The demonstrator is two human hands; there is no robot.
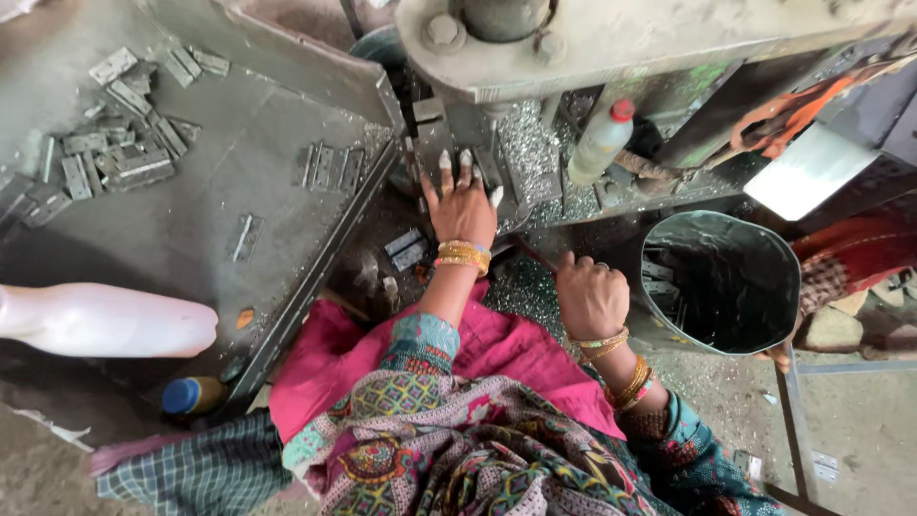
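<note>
Left hand [464,205] is spread flat w/ fingers open under the press [611,38], center frame, on a metal piece [432,143]. Right hand [590,298] is clenched on a lever, I think. Press drops = crushed fingers imo.

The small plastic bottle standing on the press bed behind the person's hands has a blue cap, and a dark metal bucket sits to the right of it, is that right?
Not quite. The head view shows the small plastic bottle on the press bed has a red cap, not blue. The blue cap belongs to another bottle lying low on the left. The rest holds: the dark metal bucket does sit to the right, beside the closed right hand.
</note>
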